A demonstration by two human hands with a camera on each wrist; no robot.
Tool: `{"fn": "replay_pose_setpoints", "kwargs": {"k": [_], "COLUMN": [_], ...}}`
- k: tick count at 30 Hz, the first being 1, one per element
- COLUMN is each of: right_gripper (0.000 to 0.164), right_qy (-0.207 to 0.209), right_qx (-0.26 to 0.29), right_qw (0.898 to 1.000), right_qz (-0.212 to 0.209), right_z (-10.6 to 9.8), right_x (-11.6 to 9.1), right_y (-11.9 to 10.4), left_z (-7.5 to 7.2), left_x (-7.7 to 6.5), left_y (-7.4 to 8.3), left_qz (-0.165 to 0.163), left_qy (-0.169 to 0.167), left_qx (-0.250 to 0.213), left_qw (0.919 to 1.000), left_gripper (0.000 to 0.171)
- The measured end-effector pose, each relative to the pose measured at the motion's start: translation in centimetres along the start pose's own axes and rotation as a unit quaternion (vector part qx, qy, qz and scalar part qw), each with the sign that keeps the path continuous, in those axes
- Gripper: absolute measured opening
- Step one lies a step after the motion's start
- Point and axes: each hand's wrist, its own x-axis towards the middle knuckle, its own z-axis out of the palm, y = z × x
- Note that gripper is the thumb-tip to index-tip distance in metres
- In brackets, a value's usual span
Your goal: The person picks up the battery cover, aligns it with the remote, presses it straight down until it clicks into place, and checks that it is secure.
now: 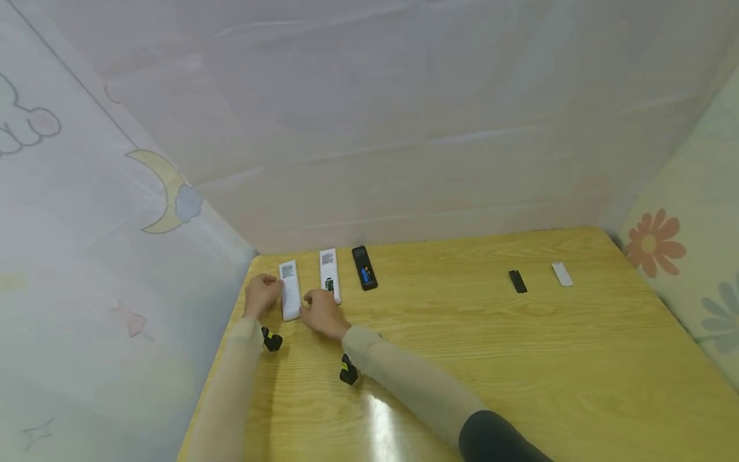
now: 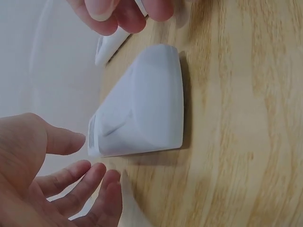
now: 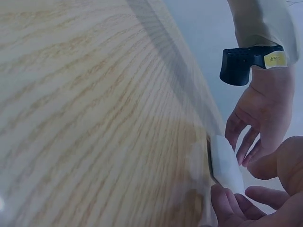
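Note:
A white remote [image 1: 290, 296] lies back up on the wooden table, its lid in place and a printed label at the far end. On its left side is my left hand [image 1: 262, 295], fingers loosely bent. The left wrist view shows a gap between this hand [image 2: 52, 175] and the remote [image 2: 156, 99]. My right hand [image 1: 323, 314] hovers by the remote's near right corner, in front of a second white remote [image 1: 328, 258] whose battery bay is uncovered. Its fingers [image 2: 129, 16] look relaxed and apart from the first remote.
A black remote [image 1: 362, 258] with a blue battery in its uncovered bay lies right of the white ones. Farther right on the table [image 1: 439, 308] are a black battery lid [image 1: 518, 281] and a white battery lid [image 1: 562, 274]. Cloth walls [image 1: 404, 160] border the table's back and sides.

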Motion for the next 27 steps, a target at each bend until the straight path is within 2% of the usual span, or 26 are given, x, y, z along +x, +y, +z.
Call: {"fn": "replay_pose_setpoints", "kwargs": {"k": [11,18,23,27], "right_gripper": [0.034,0.034,0.034,0.031], "right_qy": [0.007,0.026,0.023,0.025], "right_qx": [0.014,-0.002,-0.006,0.006], "right_qw": [1.000,1.000,1.000,1.000], "right_qz": [0.002,-0.009,-0.007,-0.015], "right_z": [-2.6,-4.2,-5.5,-6.7], "right_x": [-0.5,-0.4,-0.5,-0.8], "right_y": [0.0,0.7,1.1,1.2], "left_z": [0.6,1.0,1.1,1.2], "left_x": [-0.5,-0.8,-0.8,-1.0], "left_y": [1.4,1.8,2.0,2.4], "left_qz": [0.006,0.030,0.030,0.045], "left_qy": [0.001,0.008,0.014,0.017], "left_qx": [-0.021,-0.008,-0.001,0.001], "left_qw": [0.9998,0.9995,0.9994,0.9988], "left_gripper": [0.050,0.050,0.047,0.047]}}
